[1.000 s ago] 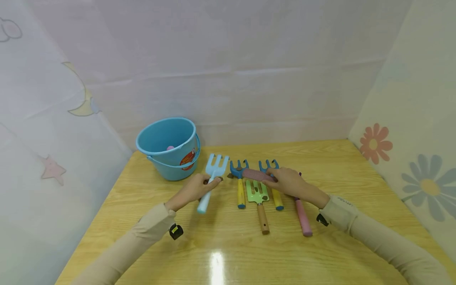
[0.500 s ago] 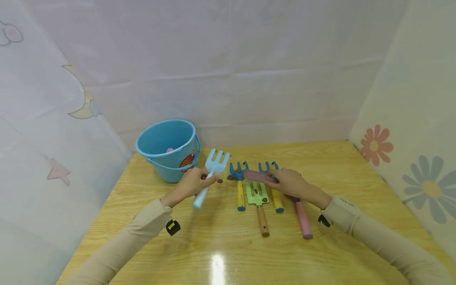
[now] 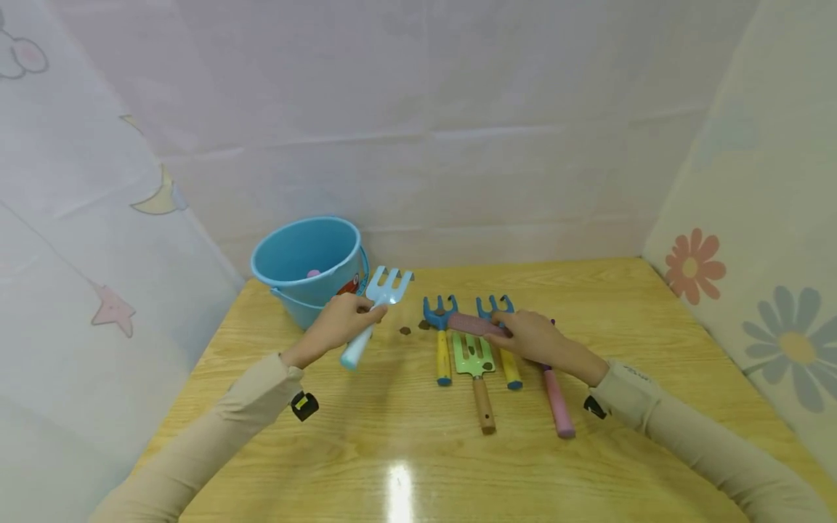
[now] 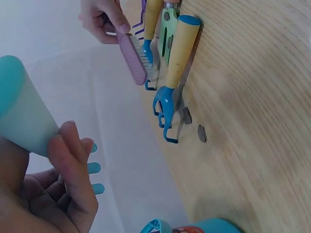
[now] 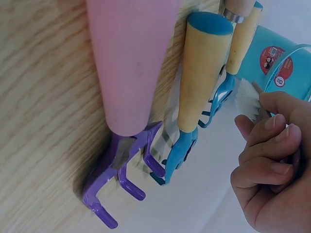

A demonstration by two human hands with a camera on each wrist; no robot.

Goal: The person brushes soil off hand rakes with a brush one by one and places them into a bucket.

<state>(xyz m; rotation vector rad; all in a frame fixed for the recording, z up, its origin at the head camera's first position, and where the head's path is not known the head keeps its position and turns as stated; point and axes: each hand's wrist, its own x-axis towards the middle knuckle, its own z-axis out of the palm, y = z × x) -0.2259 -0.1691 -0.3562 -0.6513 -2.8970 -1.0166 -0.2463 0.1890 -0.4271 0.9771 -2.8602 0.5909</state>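
Observation:
My left hand (image 3: 343, 319) grips the light blue handle of a garden hand fork (image 3: 389, 288), held above the table beside the bucket (image 3: 328, 285), tines pointing away. My right hand (image 3: 535, 337) holds a mauve scrubbing brush (image 3: 472, 324), its white bristles (image 5: 248, 98) facing down in the wrist views. Beneath and around the brush lie two blue-headed hand rakes with yellow handles, the left rake (image 3: 443, 356) and the right rake (image 3: 510, 368). A green hand fork (image 3: 484, 405) with a wooden handle lies between them. To the right is a purple-headed rake (image 3: 558, 404) with a pink handle.
Dark clumps of dirt (image 3: 405, 330) lie on the wooden table (image 3: 314, 450) near the left rake, with more on the green fork. A small pink thing (image 3: 313, 274) shows inside the bucket. Printed cloth walls (image 3: 497, 174) stand behind and at both sides.
My left hand has lifted the light blue fork and carried it left and away from me, towards the bucket. The right hand and brush have stayed almost in place.

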